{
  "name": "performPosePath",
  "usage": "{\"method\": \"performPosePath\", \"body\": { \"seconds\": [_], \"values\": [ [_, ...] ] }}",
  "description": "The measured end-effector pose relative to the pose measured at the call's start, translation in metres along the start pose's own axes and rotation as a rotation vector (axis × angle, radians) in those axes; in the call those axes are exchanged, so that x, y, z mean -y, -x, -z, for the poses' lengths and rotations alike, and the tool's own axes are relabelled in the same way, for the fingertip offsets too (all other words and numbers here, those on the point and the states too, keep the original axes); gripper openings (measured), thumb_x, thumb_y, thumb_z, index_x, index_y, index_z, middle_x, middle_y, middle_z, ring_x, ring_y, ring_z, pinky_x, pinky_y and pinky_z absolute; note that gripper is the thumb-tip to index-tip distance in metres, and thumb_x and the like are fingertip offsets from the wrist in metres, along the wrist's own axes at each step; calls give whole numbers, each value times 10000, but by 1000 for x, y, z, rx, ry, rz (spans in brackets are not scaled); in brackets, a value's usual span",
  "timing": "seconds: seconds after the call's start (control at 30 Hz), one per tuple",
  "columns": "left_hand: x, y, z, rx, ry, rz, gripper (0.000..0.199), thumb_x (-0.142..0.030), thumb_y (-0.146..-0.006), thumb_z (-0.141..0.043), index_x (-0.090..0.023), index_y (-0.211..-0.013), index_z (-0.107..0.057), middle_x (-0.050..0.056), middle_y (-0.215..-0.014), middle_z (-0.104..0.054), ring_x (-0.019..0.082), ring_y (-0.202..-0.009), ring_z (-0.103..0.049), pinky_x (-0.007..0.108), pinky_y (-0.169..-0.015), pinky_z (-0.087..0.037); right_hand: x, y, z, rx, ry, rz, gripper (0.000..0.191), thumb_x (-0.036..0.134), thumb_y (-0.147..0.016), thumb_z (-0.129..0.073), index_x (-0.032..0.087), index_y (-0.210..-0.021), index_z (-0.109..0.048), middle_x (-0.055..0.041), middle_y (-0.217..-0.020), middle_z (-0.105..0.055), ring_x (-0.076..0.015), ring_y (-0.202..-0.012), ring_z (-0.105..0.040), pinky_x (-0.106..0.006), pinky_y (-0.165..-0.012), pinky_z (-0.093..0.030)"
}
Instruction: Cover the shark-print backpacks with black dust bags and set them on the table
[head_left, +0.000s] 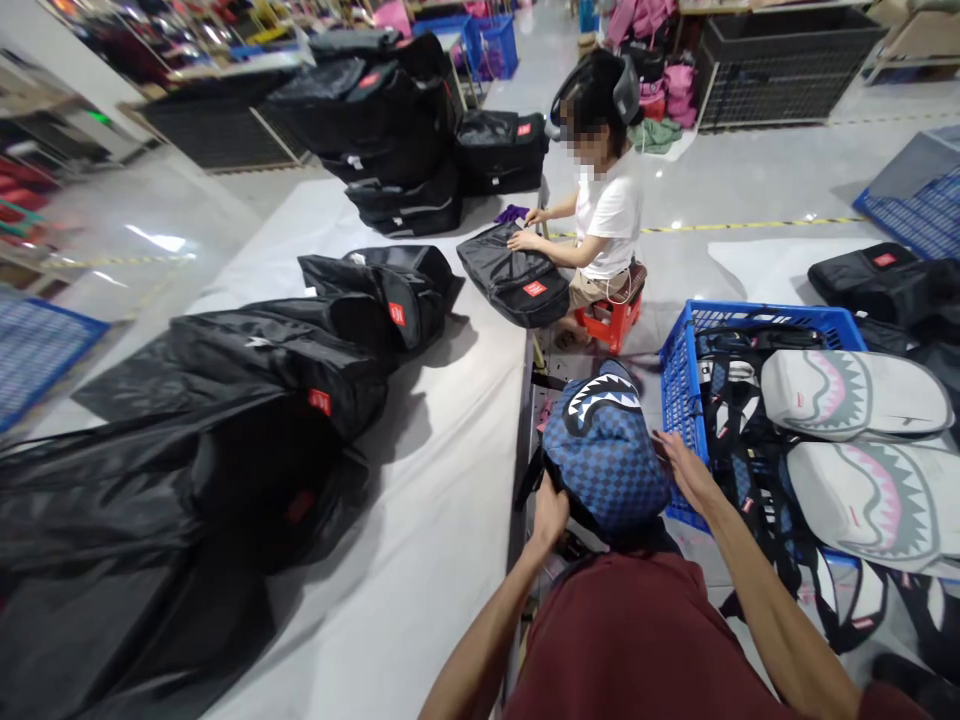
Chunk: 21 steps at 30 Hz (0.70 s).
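Note:
A blue-and-black checkered backpack (611, 460) with a shark-mouth print rests against my front, at the table's edge. On its left side, my left hand (551, 515) is closed around the backpack's edge, with its fingertips partly hidden. My right hand (684, 468) lies along the other side, fingers stretched out and open; whether it presses on the fabric I cannot tell. A dark strap hangs at the backpack's left.
Black bags (285, 350) with red labels lie along the white-covered table (450, 480), with more stacked behind. A co-worker (611, 210) on a red stool (619, 318) handles a black bag (514, 275). To the right, a blue crate (682, 390) holds grey shark-print backpacks (855, 395).

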<state>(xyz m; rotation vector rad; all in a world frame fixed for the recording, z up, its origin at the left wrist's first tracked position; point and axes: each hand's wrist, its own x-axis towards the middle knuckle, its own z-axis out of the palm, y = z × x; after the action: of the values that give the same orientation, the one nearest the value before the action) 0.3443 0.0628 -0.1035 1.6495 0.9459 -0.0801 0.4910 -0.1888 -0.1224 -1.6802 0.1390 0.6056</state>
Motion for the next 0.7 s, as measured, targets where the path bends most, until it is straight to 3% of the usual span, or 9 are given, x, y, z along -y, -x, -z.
{"method": "performPosePath", "body": {
  "seconds": [0.07,0.17,0.3,0.4,0.6,0.7],
  "values": [
    [2,-5,-6,25,-75,-42,605,-106,-785,-613,-123,-1382,-716,259,-1478,-745,430,-1429,-676,523,-1253,-487,8,-1,-6,78,37,147,768,759,-990,-652,230,-1545,-693,-152,-1586,-691,-315,-1512,-616,-457,-1295,-459],
    [1,-4,-14,68,-152,-129,582,-135,-865,-589,-134,-1440,-678,266,-1465,-751,432,-1391,-703,515,-1220,-500,2,-3,-23,55,220,244,824,719,-972,-697,264,-1649,-587,-113,-1645,-648,-311,-1535,-586,-484,-1342,-400],
    [0,-6,-25,112,-290,-98,577,-143,-907,-619,-99,-1482,-653,310,-1340,-792,464,-1311,-748,504,-1161,-519,-30,-11,-38,-102,336,106,746,730,-997,-542,133,-1394,-748,-196,-1346,-805,-384,-1310,-716,-503,-1223,-504],
    [-9,-12,-26,120,-371,-66,697,-97,-889,-625,-78,-1584,-587,308,-1328,-799,451,-1315,-754,481,-1162,-519,-45,-15,-37,-84,343,88,721,737,-1005,-474,123,-1190,-803,-208,-1205,-838,-392,-1225,-748,-492,-1178,-537],
    [-31,-5,-14,132,-539,-87,751,-82,-961,-508,-67,-1708,-431,266,-1362,-801,385,-1304,-773,427,-1143,-538,-42,8,-33,-22,250,174,716,686,-914,-718,187,-1428,-731,-146,-1354,-820,-331,-1281,-761,-479,-1180,-560],
    [-42,5,-10,100,-540,-129,732,-103,-997,-481,-88,-1727,-422,249,-1393,-797,369,-1286,-788,417,-1113,-559,-27,23,-43,-103,354,134,602,683,-932,-707,208,-1288,-806,-141,-1275,-844,-346,-1262,-773,-476,-1130,-584]
  ]
}}
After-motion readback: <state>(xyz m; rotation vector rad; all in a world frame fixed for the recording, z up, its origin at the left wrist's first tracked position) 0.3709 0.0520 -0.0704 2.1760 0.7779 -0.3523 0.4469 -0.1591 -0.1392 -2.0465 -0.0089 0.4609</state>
